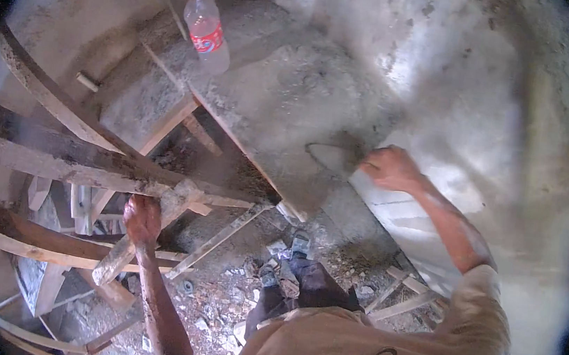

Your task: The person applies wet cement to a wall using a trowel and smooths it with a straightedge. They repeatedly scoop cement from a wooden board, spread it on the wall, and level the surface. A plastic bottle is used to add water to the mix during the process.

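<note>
My right hand (392,167) is closed around the grip of a tool that looks like a trowel (332,156). Its pale, rounded end lies against the grey wet-looking mortar surface (300,102), and the grip is mostly hidden by my fingers. On the left, my closed left hand (143,219) is up against the underside of a long wooden beam (69,160). A short, rough wooden post (144,239) runs slantwise beside that wrist. Some fingertips of the left hand are hidden.
A clear plastic bottle with a red label (206,32) stands on the mortared surface. Several curved beams (49,84) fill the left side. Rubble (212,316) covers the floor by my feet. A sloping plastered wall (467,114) rises on the right, with wooden struts (403,303) below.
</note>
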Demonstrator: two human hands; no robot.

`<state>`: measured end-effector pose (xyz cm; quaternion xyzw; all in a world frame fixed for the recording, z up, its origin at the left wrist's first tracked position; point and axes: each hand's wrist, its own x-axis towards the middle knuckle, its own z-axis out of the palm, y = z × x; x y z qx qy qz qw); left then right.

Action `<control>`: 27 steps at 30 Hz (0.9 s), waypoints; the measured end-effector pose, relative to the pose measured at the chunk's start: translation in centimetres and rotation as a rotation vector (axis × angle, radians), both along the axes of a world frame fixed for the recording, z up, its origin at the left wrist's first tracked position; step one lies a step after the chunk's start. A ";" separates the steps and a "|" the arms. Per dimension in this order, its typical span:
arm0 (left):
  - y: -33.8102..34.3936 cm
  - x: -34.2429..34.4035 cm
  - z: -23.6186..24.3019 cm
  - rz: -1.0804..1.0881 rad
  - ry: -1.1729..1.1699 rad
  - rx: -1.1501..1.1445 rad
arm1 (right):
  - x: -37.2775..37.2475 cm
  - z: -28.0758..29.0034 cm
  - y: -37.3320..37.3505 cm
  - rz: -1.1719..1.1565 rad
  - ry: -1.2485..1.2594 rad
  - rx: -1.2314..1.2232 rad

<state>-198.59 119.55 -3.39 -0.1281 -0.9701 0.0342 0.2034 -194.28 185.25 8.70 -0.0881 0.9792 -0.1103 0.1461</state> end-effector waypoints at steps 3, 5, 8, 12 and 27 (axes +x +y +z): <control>6.2 -0.3 3.7 -0.056 0.037 0.244 | -6.5 -3.5 -1.5 -0.048 0.060 0.027; 3.0 1.1 2.8 0.049 -0.021 0.166 | -13.6 -6.0 -2.3 -0.044 0.214 -0.030; 4.8 0.7 3.6 -0.020 0.078 0.354 | -20.1 -8.1 -0.3 -0.179 0.300 0.083; 5.5 0.6 3.1 0.107 0.014 0.306 | -18.2 -6.2 -1.8 -0.263 0.448 0.066; 6.7 -0.9 4.3 0.304 -0.094 0.309 | -2.1 31.3 -9.7 0.063 0.465 -0.162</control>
